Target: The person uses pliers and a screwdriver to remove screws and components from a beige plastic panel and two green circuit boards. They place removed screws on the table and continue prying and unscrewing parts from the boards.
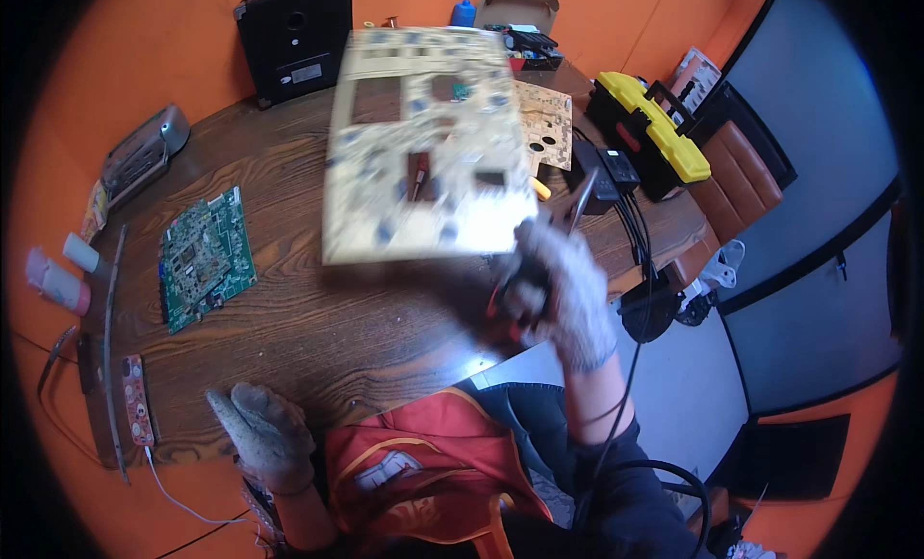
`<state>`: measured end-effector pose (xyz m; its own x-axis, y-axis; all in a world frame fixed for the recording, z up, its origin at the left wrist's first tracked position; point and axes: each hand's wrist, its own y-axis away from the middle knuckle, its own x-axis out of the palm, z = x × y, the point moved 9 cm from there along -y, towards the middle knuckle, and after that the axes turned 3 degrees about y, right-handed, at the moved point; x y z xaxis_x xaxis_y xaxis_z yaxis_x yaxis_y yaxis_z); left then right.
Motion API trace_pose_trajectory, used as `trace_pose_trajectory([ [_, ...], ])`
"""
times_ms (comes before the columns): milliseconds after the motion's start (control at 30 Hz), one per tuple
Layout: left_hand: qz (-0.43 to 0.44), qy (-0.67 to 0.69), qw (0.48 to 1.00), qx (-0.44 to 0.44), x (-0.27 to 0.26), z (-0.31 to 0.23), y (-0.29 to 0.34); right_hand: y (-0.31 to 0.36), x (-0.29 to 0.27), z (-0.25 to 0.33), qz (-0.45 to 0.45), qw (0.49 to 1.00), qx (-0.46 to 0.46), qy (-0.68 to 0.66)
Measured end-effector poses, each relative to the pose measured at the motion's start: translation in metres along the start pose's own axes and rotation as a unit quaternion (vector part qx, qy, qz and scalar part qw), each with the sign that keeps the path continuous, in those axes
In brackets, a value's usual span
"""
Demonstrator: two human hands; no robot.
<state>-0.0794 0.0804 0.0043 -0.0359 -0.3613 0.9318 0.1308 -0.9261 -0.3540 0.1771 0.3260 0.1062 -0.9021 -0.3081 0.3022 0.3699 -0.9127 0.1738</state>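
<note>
My right hand (568, 294), in a pale knit glove, grips a large cream-coloured circuit board (423, 227) by its near right corner. The board is lifted over the table and smeared by motion; rectangular cut-outs show through it. A pointed metal tip rises beside the same hand, and red and black parts show under the fingers; the kind of tool is hard to make out. My left hand (265, 434), also gloved, is at the table's front edge with fingers stretched out, holding nothing. Farther left lies a green circuit board (207, 256).
On the wooden table (260, 366) are a tan circuit board (549, 121), black power adapters (606, 179) with cables, a yellow-and-black toolbox (654, 126), a black case (296, 44), a grey radio-like device (144, 155) and a power strip (138, 400). A brown chair (741, 183) stands at right.
</note>
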Motion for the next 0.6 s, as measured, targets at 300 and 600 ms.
trace_pose_trajectory([
  [300,-0.250,-0.166,0.941,0.157,-0.035,-0.027,0.020,-0.146,-0.089,0.019,-0.081,0.993,0.036,-0.079],
  [600,-0.213,-0.225,0.941,0.134,-0.029,-0.022,0.016,-0.098,-0.110,0.009,-0.099,0.995,-0.003,-0.017],
])
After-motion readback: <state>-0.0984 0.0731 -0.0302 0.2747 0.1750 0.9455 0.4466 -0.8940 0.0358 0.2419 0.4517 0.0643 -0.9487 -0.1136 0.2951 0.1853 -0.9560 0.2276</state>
